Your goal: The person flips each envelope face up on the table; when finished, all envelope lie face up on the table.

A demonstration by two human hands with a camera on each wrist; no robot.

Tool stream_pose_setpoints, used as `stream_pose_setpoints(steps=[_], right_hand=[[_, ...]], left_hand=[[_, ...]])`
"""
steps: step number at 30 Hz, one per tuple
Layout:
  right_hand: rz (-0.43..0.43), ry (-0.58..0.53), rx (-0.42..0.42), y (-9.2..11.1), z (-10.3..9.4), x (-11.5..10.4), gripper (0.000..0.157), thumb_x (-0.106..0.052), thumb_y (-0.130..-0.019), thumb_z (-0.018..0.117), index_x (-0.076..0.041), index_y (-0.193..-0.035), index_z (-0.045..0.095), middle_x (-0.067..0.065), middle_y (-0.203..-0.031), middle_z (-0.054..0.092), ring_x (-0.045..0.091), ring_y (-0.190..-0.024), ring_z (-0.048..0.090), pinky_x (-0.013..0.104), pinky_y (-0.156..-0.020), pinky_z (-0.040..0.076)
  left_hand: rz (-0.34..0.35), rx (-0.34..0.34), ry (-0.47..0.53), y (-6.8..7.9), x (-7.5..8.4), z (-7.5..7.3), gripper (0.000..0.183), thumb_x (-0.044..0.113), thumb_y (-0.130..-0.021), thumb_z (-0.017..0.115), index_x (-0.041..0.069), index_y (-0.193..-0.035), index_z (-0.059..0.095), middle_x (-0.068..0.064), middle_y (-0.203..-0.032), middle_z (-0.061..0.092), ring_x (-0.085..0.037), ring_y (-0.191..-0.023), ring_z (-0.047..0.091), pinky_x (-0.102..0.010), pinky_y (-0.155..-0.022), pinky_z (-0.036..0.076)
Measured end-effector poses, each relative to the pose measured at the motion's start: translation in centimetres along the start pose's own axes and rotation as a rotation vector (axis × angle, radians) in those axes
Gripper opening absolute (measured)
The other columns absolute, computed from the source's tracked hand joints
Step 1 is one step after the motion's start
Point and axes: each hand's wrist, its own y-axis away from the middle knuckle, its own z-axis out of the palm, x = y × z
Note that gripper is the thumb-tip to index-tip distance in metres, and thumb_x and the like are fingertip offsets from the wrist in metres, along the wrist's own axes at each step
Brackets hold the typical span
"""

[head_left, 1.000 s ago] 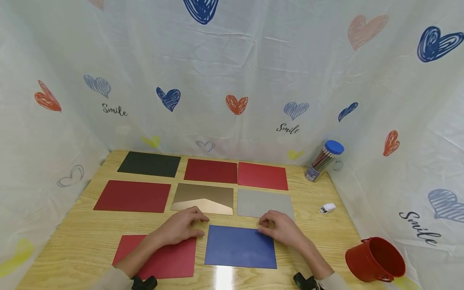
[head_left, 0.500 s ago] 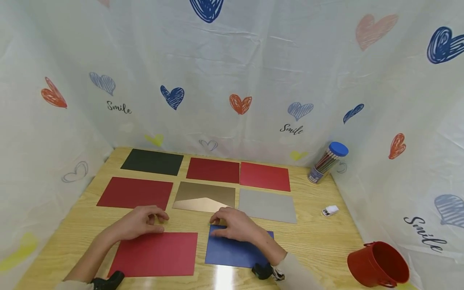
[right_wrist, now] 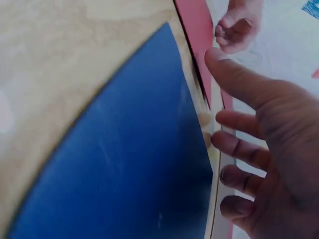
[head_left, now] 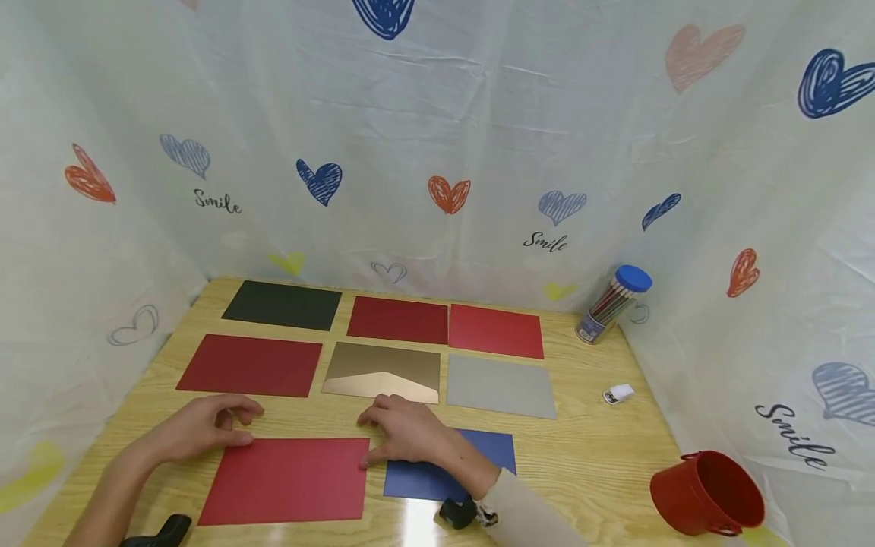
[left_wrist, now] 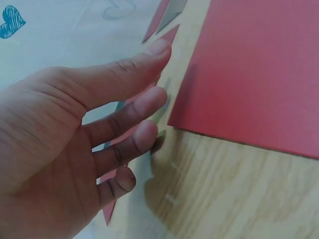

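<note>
A pinkish-red sheet [head_left: 287, 482] lies flat at the table's front left, and a blue sheet [head_left: 485, 448] lies just right of it. At the red sheet's far left corner is my left hand [head_left: 194, 429], thumb and fingers loosely bent and apart. The left wrist view shows a gap between that hand [left_wrist: 55, 124] and the red sheet [left_wrist: 259, 74]. Reaching across the blue sheet, my right hand [head_left: 406, 431] has its thumb by the red sheet's far right corner. In the right wrist view its fingers [right_wrist: 241, 152] are spread and grip nothing; thumb contact is unclear.
Behind lie a black sheet [head_left: 282, 305], two dark red sheets [head_left: 249, 365], a bright red sheet [head_left: 495, 331], a shiny gold sheet [head_left: 383, 372] and a grey sheet [head_left: 502, 386]. At right stand a pencil jar [head_left: 614, 302], a small white bottle [head_left: 618, 393] and a red bucket [head_left: 683, 494].
Both hands have moved left: the left from the gap between the front sheets to the red sheet's left corner, the right from the blue sheet's right corner to the red sheet's right corner.
</note>
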Motion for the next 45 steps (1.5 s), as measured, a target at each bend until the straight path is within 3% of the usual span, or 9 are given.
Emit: stream_pose_setpoints(steps=[4,9,16,20,27,34,38,45], right_hand=[[-0.008,0.066,0.008,-0.2,0.3,-0.6,0.057,-0.067,-0.077,0.076,-0.031,-0.12,0.069,-0.014,-0.105,0.059,0.0,-0.084,0.051,0.014,-0.061,0.037],[-0.003,0.047,-0.012,-0.4,0.5,-0.8,0.041,-0.06,-0.08,0.078,-0.03,-0.107,0.07,-0.016,-0.098,0.057,0.0,-0.084,0.051,0.014,-0.064,0.039],[0.023,0.04,-0.023,-0.3,0.8,-0.7,0.04,-0.061,-0.08,0.077,-0.029,-0.102,0.068,-0.015,-0.096,0.057,0.001,-0.086,0.052,0.016,-0.066,0.042],[0.027,0.046,-0.008,-0.1,1.0,-0.7,0.041,-0.061,-0.081,0.076,-0.027,-0.104,0.066,-0.014,-0.099,0.059,0.001,-0.086,0.053,0.017,-0.069,0.044],[0.001,0.102,0.073,-0.1,1.4,-0.7,0.019,-0.045,-0.093,0.07,-0.027,-0.095,0.066,-0.015,-0.09,0.06,0.003,-0.083,0.053,0.015,-0.067,0.042],[0.046,0.134,0.075,-0.2,1.2,-0.7,0.034,-0.049,-0.09,0.073,-0.025,-0.114,0.067,-0.012,-0.103,0.068,0.006,-0.093,0.06,0.017,-0.065,0.044],[0.067,0.12,0.058,-0.3,1.0,-0.6,0.038,-0.05,-0.089,0.073,-0.025,-0.117,0.067,-0.012,-0.106,0.068,0.006,-0.096,0.061,0.018,-0.066,0.045],[0.096,0.045,0.009,-0.5,0.7,-0.5,0.04,-0.052,-0.087,0.074,-0.024,-0.116,0.068,-0.013,-0.091,0.063,0.003,-0.087,0.055,0.018,-0.059,0.039]], left_hand=[[-0.027,0.002,0.014,0.2,-0.1,0.0,0.046,0.031,-0.084,0.082,0.004,-0.118,0.068,-0.001,-0.097,0.065,-0.003,-0.073,0.051,-0.023,-0.063,0.043],[-0.052,0.012,0.013,0.3,-0.3,0.2,0.046,0.029,-0.083,0.083,0.004,-0.119,0.068,-0.001,-0.097,0.065,-0.004,-0.073,0.05,-0.023,-0.063,0.043],[-0.041,0.041,0.018,0.9,-0.8,0.2,0.044,0.028,-0.084,0.082,0.005,-0.119,0.067,-0.001,-0.096,0.064,-0.004,-0.07,0.05,-0.023,-0.062,0.043],[-0.044,0.041,0.029,0.9,-0.9,0.2,0.042,0.026,-0.086,0.081,0.005,-0.119,0.068,0.0,-0.095,0.064,-0.005,-0.069,0.05,-0.023,-0.061,0.042],[-0.009,0.017,0.045,1.0,-1.0,-0.1,0.035,0.018,-0.09,0.076,0.002,-0.12,0.066,0.003,-0.094,0.067,-0.003,-0.076,0.057,-0.022,-0.066,0.048],[-0.049,0.021,0.019,1.6,-1.0,-0.6,0.041,0.023,-0.087,0.079,0.002,-0.12,0.066,0.001,-0.093,0.065,-0.001,-0.074,0.053,-0.022,-0.065,0.044],[-0.058,0.025,0.012,1.6,-1.1,-0.5,0.044,0.022,-0.083,0.082,0.002,-0.118,0.066,0.0,-0.091,0.064,-0.003,-0.069,0.049,-0.022,-0.061,0.041],[-0.084,0.056,-0.02,1.4,-1.2,-0.2,0.035,0.019,-0.084,0.081,0.005,-0.114,0.067,0.0,-0.087,0.06,-0.004,-0.066,0.046,-0.023,-0.06,0.04]])
